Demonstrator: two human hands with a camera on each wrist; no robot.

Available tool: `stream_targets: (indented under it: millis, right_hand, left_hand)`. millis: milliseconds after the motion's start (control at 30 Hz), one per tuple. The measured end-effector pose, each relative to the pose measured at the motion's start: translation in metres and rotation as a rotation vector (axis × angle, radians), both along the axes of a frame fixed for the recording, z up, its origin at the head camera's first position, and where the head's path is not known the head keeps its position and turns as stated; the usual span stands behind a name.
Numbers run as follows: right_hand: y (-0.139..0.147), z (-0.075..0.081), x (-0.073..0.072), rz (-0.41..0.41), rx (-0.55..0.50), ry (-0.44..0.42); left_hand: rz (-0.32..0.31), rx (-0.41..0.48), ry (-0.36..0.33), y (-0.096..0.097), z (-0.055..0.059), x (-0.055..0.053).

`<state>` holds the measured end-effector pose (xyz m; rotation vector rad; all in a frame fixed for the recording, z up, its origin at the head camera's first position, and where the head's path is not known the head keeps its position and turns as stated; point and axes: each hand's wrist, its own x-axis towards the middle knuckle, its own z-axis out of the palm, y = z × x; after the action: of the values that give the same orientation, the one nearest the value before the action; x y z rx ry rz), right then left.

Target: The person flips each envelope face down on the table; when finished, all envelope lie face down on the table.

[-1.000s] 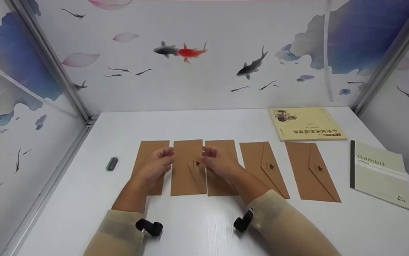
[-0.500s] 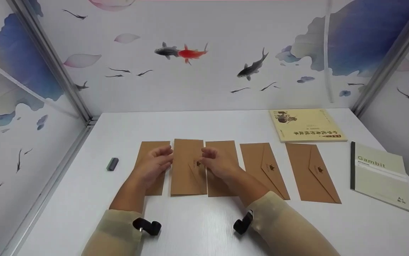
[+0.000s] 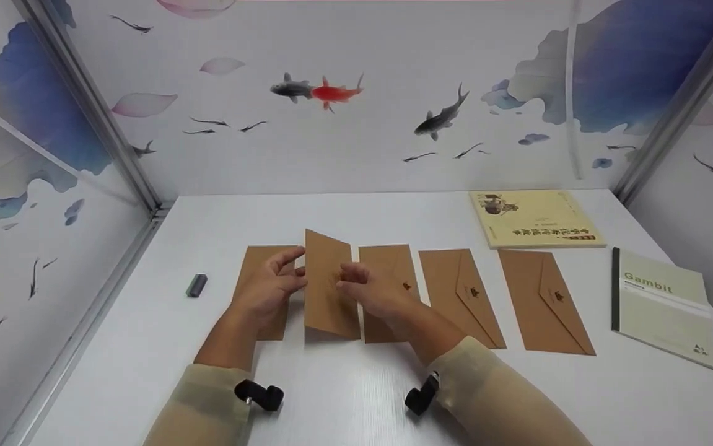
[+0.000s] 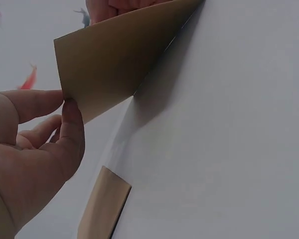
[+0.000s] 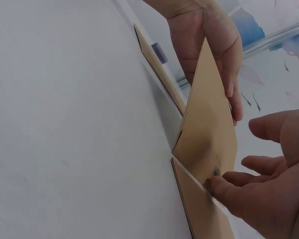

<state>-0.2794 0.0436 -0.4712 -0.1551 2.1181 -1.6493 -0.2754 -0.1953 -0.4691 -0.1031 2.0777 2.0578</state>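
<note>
Here, left hand (image 3: 271, 285) pinches the envelope's (image 3: 324, 286) raised edge; relaxed right hand (image 3: 381, 290) touches it.

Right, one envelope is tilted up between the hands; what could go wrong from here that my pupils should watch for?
The tilted envelope is pinched by its left edge in the left hand, so it might slip and drop flat.
Its right edge lies close to the next envelope, so sliding could nudge that one askew.
The right hand has its fingers at the tilted envelope's printed side, so pressing there may crease the paper.
</note>
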Motion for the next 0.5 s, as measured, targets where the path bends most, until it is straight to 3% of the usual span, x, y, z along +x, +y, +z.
stream_targets:
  millis: [300, 500]
  right_hand:
    - [-0.006, 0.005, 0.007, 0.044, -0.134, -0.004]
    - [-0.005, 0.012, 0.014, 0.066, -0.212, 0.005]
  left_hand:
    - [-0.06, 0.062, 0.062, 0.01, 0.005, 0.004]
    - [-0.146, 0.078, 0.07, 0.019, 0.007, 0.008]
